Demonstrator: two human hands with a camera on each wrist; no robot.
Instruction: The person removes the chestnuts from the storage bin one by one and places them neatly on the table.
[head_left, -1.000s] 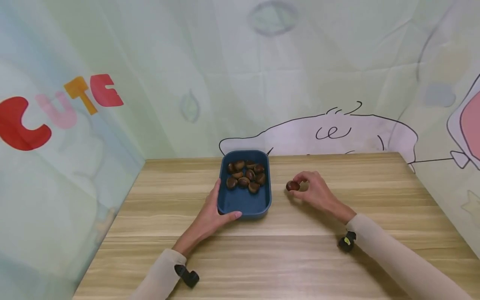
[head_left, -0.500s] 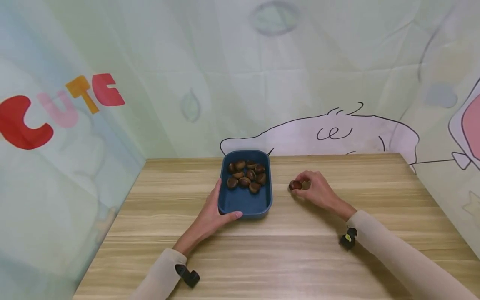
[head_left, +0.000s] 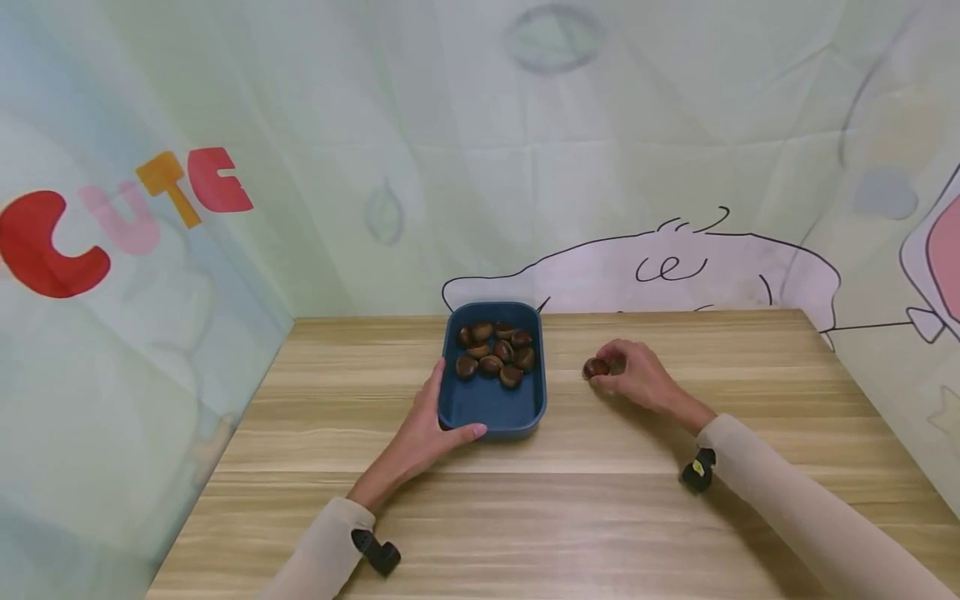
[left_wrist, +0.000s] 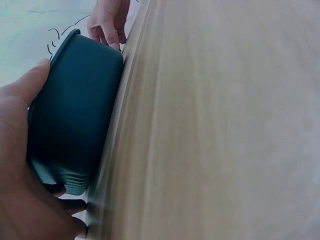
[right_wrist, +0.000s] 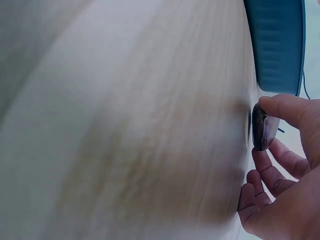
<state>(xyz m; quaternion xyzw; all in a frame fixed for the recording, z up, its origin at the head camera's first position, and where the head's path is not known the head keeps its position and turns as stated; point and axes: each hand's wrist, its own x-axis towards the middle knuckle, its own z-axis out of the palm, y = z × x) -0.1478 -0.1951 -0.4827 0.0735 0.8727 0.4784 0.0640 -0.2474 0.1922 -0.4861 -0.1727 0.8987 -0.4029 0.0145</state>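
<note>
My left hand [head_left: 423, 433] grips the tray [head_left: 489, 408] of nine nuts [head_left: 495, 353], my right hand [head_left: 637, 379] pinching one half-hidden nut [head_left: 596, 367] mid-frame.

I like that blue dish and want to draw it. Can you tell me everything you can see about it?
The dish is a dark blue rectangle with rounded corners and fine ridges low on its outer wall; it looks like matte plastic or silicone. It sits flat on the wooden table, near the far edge. Brown chestnuts fill its far half, and the near half is bare. The left hand holds its near left corner, thumb along the front wall. The right hand is apart from it.
</note>
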